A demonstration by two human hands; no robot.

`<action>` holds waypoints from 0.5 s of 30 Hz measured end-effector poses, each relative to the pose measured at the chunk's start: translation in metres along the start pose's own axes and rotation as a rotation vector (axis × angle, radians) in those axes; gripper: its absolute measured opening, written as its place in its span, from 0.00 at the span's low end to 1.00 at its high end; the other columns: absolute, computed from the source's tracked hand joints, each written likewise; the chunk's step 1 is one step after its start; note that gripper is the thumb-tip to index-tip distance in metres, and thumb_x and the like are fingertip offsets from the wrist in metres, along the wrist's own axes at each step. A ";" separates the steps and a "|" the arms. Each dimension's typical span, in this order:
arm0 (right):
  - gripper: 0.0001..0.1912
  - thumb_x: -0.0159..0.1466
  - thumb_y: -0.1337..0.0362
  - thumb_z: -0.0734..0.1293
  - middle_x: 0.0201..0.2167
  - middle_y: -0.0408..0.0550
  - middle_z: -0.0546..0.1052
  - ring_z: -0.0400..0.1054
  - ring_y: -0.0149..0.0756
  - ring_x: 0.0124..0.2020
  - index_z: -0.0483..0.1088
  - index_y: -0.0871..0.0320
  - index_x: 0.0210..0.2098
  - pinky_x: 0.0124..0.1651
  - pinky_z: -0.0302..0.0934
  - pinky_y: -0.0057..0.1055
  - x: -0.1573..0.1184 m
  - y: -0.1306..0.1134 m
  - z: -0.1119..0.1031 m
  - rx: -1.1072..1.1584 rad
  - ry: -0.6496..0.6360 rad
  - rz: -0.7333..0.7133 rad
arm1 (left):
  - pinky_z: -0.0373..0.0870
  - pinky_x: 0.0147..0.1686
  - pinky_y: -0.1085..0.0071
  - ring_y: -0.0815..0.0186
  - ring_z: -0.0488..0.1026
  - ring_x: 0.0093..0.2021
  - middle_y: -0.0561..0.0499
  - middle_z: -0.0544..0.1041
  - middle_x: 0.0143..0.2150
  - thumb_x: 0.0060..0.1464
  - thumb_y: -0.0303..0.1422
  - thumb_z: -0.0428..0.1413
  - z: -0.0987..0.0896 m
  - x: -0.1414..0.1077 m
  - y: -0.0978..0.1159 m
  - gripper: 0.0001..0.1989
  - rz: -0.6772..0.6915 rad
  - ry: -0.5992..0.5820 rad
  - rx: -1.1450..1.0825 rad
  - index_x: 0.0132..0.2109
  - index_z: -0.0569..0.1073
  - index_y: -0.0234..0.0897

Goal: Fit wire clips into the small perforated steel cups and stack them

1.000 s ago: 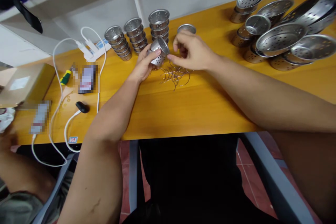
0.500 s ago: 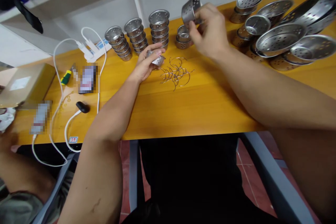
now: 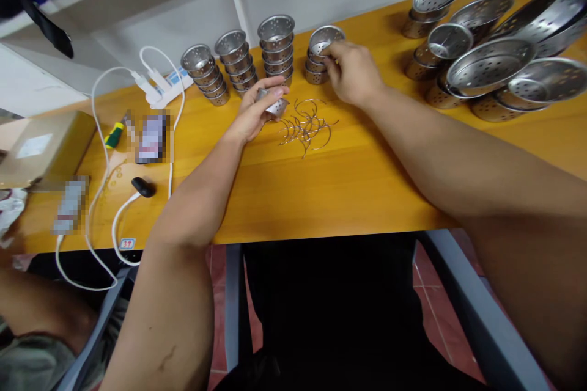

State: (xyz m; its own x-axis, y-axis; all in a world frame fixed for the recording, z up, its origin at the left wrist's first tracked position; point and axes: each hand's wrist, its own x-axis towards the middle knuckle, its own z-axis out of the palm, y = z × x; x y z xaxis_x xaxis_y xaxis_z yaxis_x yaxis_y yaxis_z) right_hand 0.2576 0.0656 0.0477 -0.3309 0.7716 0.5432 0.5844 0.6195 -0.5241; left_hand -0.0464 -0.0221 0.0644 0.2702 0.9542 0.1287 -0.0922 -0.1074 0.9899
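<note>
My left hand (image 3: 257,111) is wrapped round a small perforated metal cup (image 3: 276,108) above the table, and its fingers partly cover it. With thumb and fingers pinched together, my right hand (image 3: 353,70) grips the near right side of another perforated cup (image 3: 326,40). That cup sits upright on top of a short stack of similar cups (image 3: 315,77). Between my hands, a tangle of thin curved metal wires (image 3: 308,128) lies on the table. Left of the short stack stand three taller cup stacks: one at the left (image 3: 211,82), a middle one (image 3: 241,67) and a right one (image 3: 277,49).
Perforated metal baskets and cups (image 3: 490,67) crowd the table's right side. At the left are a power strip (image 3: 172,88) with white cables, a green-yellow screwdriver (image 3: 114,134), blurred phones, a black plug (image 3: 143,187) and a cardboard box (image 3: 50,143). Another person's arm (image 3: 41,305) shows lower left.
My right hand has lowered the cup from the air onto the short stack and turned it upright. My left hand stays in place with its cup.
</note>
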 end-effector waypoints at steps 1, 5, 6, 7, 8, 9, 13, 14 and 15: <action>0.28 0.80 0.29 0.60 0.54 0.69 0.83 0.63 0.51 0.46 0.71 0.45 0.45 0.53 0.52 0.49 -0.001 0.000 0.000 -0.009 0.001 0.001 | 0.87 0.41 0.62 0.55 0.91 0.49 0.42 0.89 0.64 0.53 0.61 0.78 0.000 0.000 -0.001 0.37 -0.007 0.000 -0.001 0.62 0.84 0.47; 0.23 0.81 0.34 0.61 0.47 0.62 0.80 0.60 0.49 0.42 0.64 0.44 0.41 0.51 0.51 0.48 -0.002 0.000 -0.002 -0.054 -0.022 -0.021 | 0.91 0.52 0.54 0.47 0.88 0.62 0.44 0.86 0.70 0.48 0.59 0.83 -0.005 0.006 -0.013 0.41 -0.011 0.019 -0.019 0.63 0.82 0.51; 0.22 0.81 0.37 0.61 0.47 0.61 0.79 0.59 0.49 0.42 0.63 0.44 0.41 0.50 0.50 0.48 -0.002 0.001 -0.004 -0.067 -0.032 -0.028 | 0.91 0.57 0.51 0.46 0.87 0.65 0.45 0.86 0.70 0.45 0.58 0.85 -0.007 0.009 -0.017 0.43 0.003 0.032 -0.026 0.63 0.81 0.52; 0.20 0.82 0.39 0.62 0.46 0.60 0.79 0.58 0.48 0.41 0.62 0.45 0.41 0.50 0.49 0.47 -0.001 0.001 -0.005 -0.079 -0.043 -0.030 | 0.90 0.62 0.49 0.45 0.85 0.68 0.46 0.86 0.70 0.42 0.57 0.87 -0.008 0.011 -0.022 0.45 0.025 0.052 -0.031 0.63 0.80 0.53; 0.18 0.81 0.42 0.62 0.46 0.60 0.79 0.58 0.48 0.41 0.62 0.45 0.41 0.49 0.49 0.47 0.000 0.002 -0.006 -0.089 -0.054 -0.025 | 0.88 0.67 0.46 0.44 0.84 0.70 0.46 0.87 0.68 0.39 0.56 0.89 -0.009 0.014 -0.026 0.47 0.053 0.076 -0.030 0.62 0.80 0.52; 0.16 0.81 0.44 0.62 0.47 0.60 0.79 0.58 0.47 0.41 0.62 0.45 0.42 0.49 0.49 0.47 0.000 0.003 -0.007 -0.097 -0.060 -0.012 | 0.86 0.71 0.45 0.45 0.83 0.71 0.46 0.87 0.65 0.36 0.56 0.90 -0.009 0.017 -0.029 0.49 0.078 0.098 -0.017 0.61 0.80 0.50; 0.14 0.79 0.45 0.65 0.50 0.63 0.81 0.62 0.48 0.42 0.67 0.47 0.46 0.50 0.51 0.47 0.000 0.000 -0.009 -0.100 -0.090 0.026 | 0.80 0.77 0.43 0.45 0.84 0.70 0.47 0.86 0.56 0.29 0.59 0.90 -0.006 0.023 -0.033 0.51 0.135 0.083 0.075 0.57 0.81 0.44; 0.14 0.79 0.45 0.66 0.53 0.65 0.81 0.64 0.49 0.44 0.69 0.48 0.49 0.51 0.53 0.48 -0.001 -0.004 -0.010 -0.096 -0.091 0.030 | 0.79 0.78 0.42 0.45 0.84 0.71 0.47 0.86 0.56 0.29 0.60 0.89 -0.005 0.024 -0.032 0.51 0.142 0.063 0.086 0.57 0.81 0.44; 0.16 0.79 0.45 0.68 0.56 0.67 0.81 0.66 0.51 0.47 0.71 0.49 0.52 0.53 0.54 0.48 -0.003 -0.009 -0.012 -0.087 -0.086 0.032 | 0.78 0.79 0.42 0.45 0.84 0.71 0.48 0.86 0.57 0.28 0.61 0.89 -0.005 0.025 -0.032 0.52 0.150 0.049 0.089 0.57 0.81 0.45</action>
State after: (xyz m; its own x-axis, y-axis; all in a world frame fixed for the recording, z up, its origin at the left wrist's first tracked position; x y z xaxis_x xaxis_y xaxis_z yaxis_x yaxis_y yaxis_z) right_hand 0.2623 0.0556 0.0586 -0.3713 0.8028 0.4665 0.6565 0.5823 -0.4795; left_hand -0.0414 0.0062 0.0359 0.2126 0.9379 0.2743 -0.0422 -0.2716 0.9615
